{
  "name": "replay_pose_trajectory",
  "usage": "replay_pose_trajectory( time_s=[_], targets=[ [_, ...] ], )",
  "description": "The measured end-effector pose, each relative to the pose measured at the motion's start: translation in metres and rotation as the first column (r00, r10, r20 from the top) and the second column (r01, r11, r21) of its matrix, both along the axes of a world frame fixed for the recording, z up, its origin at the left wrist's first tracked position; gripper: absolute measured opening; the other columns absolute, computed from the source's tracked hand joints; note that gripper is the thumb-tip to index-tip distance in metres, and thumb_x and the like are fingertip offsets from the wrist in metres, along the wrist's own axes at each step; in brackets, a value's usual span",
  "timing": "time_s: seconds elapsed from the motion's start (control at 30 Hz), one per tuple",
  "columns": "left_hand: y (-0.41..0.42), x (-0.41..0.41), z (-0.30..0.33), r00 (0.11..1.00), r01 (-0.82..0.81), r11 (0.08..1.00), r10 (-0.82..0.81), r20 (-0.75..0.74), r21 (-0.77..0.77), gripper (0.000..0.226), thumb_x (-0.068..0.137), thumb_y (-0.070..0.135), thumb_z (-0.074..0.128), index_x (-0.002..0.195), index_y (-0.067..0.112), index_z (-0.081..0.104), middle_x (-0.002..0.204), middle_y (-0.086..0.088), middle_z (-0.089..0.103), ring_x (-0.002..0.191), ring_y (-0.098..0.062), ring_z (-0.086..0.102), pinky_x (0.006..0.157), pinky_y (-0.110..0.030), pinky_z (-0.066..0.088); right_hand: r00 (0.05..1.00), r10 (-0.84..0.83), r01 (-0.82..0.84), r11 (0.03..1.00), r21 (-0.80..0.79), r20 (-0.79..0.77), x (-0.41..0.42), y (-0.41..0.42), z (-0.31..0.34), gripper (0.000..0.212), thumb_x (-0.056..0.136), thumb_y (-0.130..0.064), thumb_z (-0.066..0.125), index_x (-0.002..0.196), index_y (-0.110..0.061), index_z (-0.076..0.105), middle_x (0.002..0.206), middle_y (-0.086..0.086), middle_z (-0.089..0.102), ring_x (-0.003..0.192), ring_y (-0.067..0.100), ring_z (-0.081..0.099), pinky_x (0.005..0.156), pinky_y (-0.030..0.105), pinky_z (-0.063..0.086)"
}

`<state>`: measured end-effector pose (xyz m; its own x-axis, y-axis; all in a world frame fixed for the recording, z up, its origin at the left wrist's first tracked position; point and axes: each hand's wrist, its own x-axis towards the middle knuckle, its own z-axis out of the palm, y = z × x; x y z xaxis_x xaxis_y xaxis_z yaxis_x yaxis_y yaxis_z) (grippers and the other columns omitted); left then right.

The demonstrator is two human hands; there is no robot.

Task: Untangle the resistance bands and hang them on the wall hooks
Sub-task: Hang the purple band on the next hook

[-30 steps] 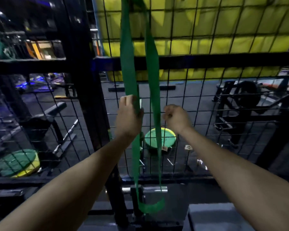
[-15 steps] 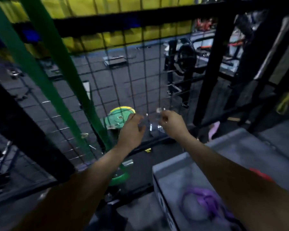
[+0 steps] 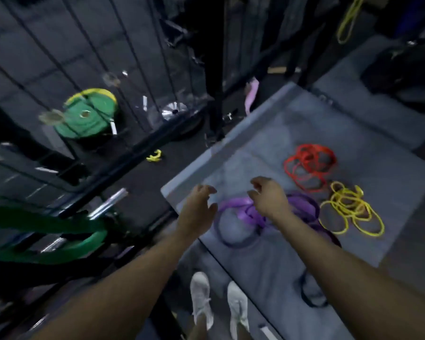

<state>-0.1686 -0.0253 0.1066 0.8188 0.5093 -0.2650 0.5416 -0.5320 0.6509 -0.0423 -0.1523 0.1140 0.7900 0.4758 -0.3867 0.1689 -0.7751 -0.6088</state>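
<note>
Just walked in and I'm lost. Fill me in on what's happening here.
A person is sorting resistance bands. Both hands are empty: the left hand and right hand reach down, fingers loosely spread, over the purple band on the grey mat. A red band and a yellow band lie tangled beside it. A green band hangs on the rack at left.

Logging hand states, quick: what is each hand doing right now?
Left hand: open, fingers relaxed, holding nothing.
Right hand: open, fingers loosely curled, empty, above the purple band.
</note>
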Motion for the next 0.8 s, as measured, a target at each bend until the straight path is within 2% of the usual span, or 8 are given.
replay_pose_trajectory(
  time_s=[0.17,0.3,0.4,0.53,0.6,0.73,0.8],
  targets=[
    [-0.016,0.027,-0.083,0.984,0.112,0.99,-0.122,-0.129,-0.08,0.038,0.085,0.007,0.058,0.123,0.008,0.053,0.126,-0.012,0.049,0.113,-0.028,0.053,0.09,-0.033,0.043,0.993,-0.115,0.116,0.985,-0.127,0.015,0.01,-0.036,-0.081,0.027,0.084,-0.011,0.057,0.109,-0.002,0.064,0.113,0.02,0.065,0.108,0.034,0.059,0.088,0.034,0.043],
    [-0.014,0.031,-0.144,0.962,0.143,0.988,-0.154,-0.226,-0.063,0.047,0.084,0.008,0.059,0.129,0.006,0.048,0.129,-0.014,0.046,0.116,-0.033,0.05,0.092,-0.036,0.039,0.987,-0.158,0.154,0.97,-0.189,-0.006,0.01,-0.049,-0.139,0.021,0.085,-0.013,0.056,0.101,-0.002,0.065,0.104,0.021,0.066,0.101,0.036,0.06,0.089,0.038,0.045],
    [-0.003,0.034,-0.184,0.94,0.172,0.985,-0.162,-0.3,0.007,0.051,0.083,0.009,0.06,0.131,0.007,0.044,0.131,-0.016,0.042,0.119,-0.035,0.046,0.094,-0.039,0.039,0.983,-0.182,0.174,0.961,-0.215,-0.02,0.011,-0.05,-0.171,0.03,0.087,-0.014,0.058,0.114,-0.001,0.06,0.115,0.021,0.06,0.11,0.035,0.055,0.096,0.035,0.039],
    [0.013,0.039,-0.228,0.934,0.07,0.997,-0.053,-0.354,0.035,0.056,0.082,0.008,0.059,0.134,0.007,0.038,0.133,-0.016,0.041,0.124,-0.034,0.042,0.101,-0.04,0.037,0.981,-0.191,0.177,0.953,-0.245,-0.037,0.014,-0.045,-0.203,0.039,0.088,-0.017,0.059,0.125,-0.005,0.054,0.126,0.02,0.052,0.12,0.033,0.049,0.105,0.035,0.034],
    [0.017,0.041,-0.241,0.913,0.024,1.0,-0.016,-0.407,0.014,0.049,0.084,0.009,0.057,0.131,0.009,0.041,0.132,-0.014,0.042,0.122,-0.033,0.044,0.097,-0.041,0.04,0.973,-0.221,0.2,0.95,-0.241,-0.062,0.013,-0.043,-0.214,0.041,0.089,-0.017,0.059,0.128,-0.007,0.053,0.13,0.018,0.05,0.124,0.033,0.046,0.107,0.034,0.033],
    [0.021,0.04,-0.258,0.867,0.108,0.994,-0.081,-0.491,0.027,0.04,0.089,0.015,0.048,0.129,0.022,0.05,0.126,-0.012,0.046,0.115,-0.035,0.052,0.093,-0.042,0.045,0.969,-0.234,0.21,0.947,-0.241,-0.074,0.005,-0.044,-0.223,0.043,0.088,-0.016,0.06,0.129,-0.005,0.052,0.131,0.018,0.051,0.125,0.032,0.046,0.106,0.033,0.032],
    [0.022,0.04,-0.258,0.866,0.087,0.995,-0.055,-0.497,0.042,0.031,0.091,0.014,0.041,0.12,0.021,0.053,0.119,-0.013,0.052,0.109,-0.036,0.055,0.087,-0.042,0.046,0.97,-0.227,0.199,0.948,-0.249,-0.087,0.003,-0.043,-0.222,0.044,0.088,-0.016,0.059,0.13,-0.006,0.052,0.132,0.016,0.052,0.125,0.03,0.046,0.106,0.032,0.032]
  ],
)
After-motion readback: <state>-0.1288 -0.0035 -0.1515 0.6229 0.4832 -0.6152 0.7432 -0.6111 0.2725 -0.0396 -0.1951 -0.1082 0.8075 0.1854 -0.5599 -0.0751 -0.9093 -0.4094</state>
